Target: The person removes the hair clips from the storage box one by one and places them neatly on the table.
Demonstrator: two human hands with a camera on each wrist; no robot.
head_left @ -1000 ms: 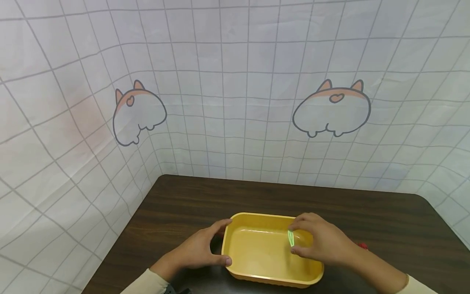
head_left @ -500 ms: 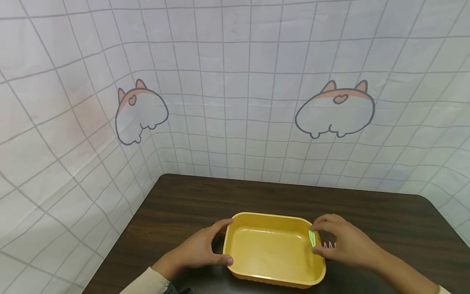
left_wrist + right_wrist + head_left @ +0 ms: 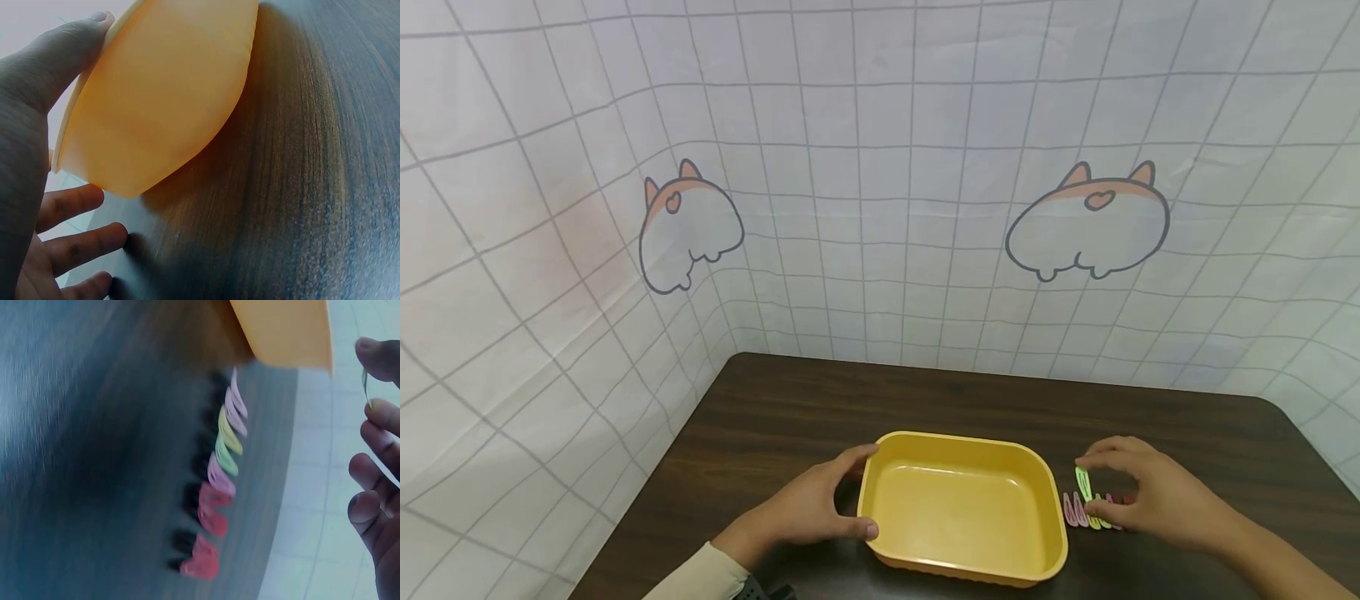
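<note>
My left hand (image 3: 808, 504) grips the left end of a yellow plastic bin (image 3: 962, 517), thumb on its near side and index finger at the far corner. In the left wrist view, the thumb lies by the rim of the bin (image 3: 169, 94) while other fingers spread apart from it. My right hand (image 3: 1165, 492) pinches a light green snap hair clip (image 3: 1082, 483) between thumb and index finger, raised over a row of clips. That row, in the right wrist view, has pink clips (image 3: 235, 412), a yellow clip (image 3: 230, 431), a green clip (image 3: 225, 456) and red clips (image 3: 214, 509).
A dark wood table (image 3: 820, 392) carries everything. Behind it hangs a white gridded cloth (image 3: 880, 250) with cartoon animal drawings. At the row's far end in the right wrist view lies another red piece (image 3: 201, 559).
My right hand has moved right with the green hair clip, from over the bin to above the row of clips, uncovering some. My left hand stays on the bin.
</note>
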